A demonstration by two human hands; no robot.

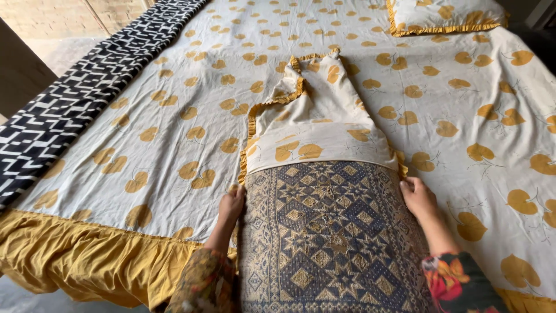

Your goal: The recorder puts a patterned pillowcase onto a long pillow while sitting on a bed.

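Both hands — left hand (230,204), right hand (418,197) — grip the sides of a blue-and-tan geometric-patterned pillow (330,237) on the leaf-print bed (174,133). The cream leaf-print pillowcase with yellow frill (313,122) covers seemingly just its far end — most remains bare.

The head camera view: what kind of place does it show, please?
Most likely a bedroom in a home. A bed is covered by a cream cotton sheet with yellow leaf prints and a mustard frill, a matching frilled pillow lies at the far end, and both hands grip a blue-and-tan patterned pillow.
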